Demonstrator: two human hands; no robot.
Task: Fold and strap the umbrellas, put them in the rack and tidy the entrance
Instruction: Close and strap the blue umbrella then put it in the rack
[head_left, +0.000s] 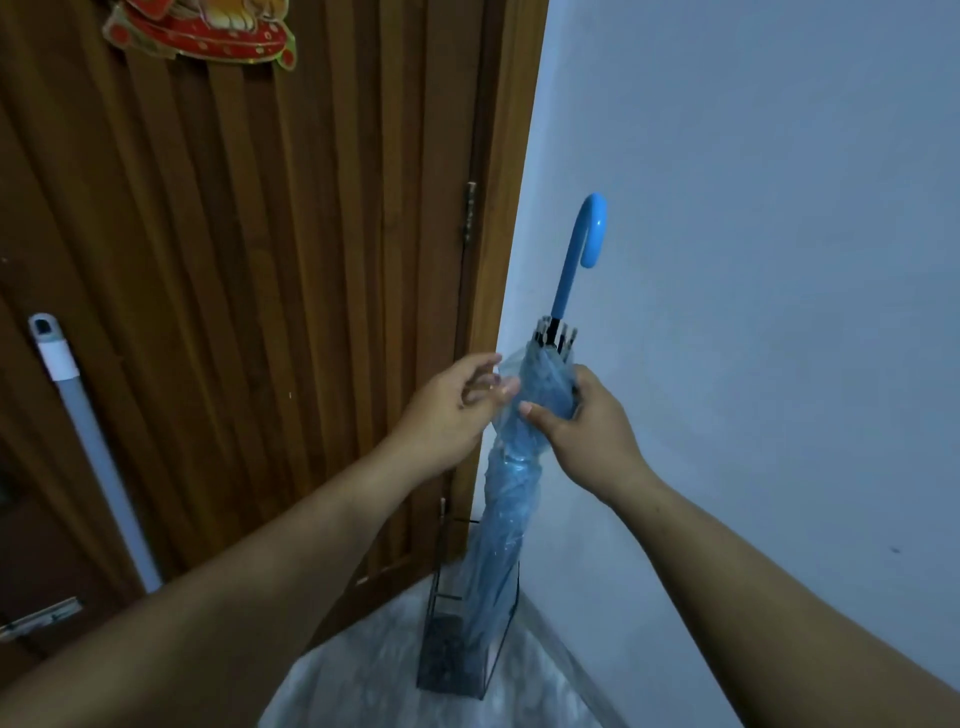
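At the corner between the wooden door (234, 291) and the pale wall (753, 260), my blue umbrella (511, 499) stands handle-up, its tip down inside the wire rack (457, 639) on the floor. My right hand (582, 421) wraps the gathered canopy just below the rib tips; my left hand (457, 405), fingers loosely curled, pinches the loose plastic beside it. I cannot make out the strap. To finish well, I judge, twist the folds snug before fastening.
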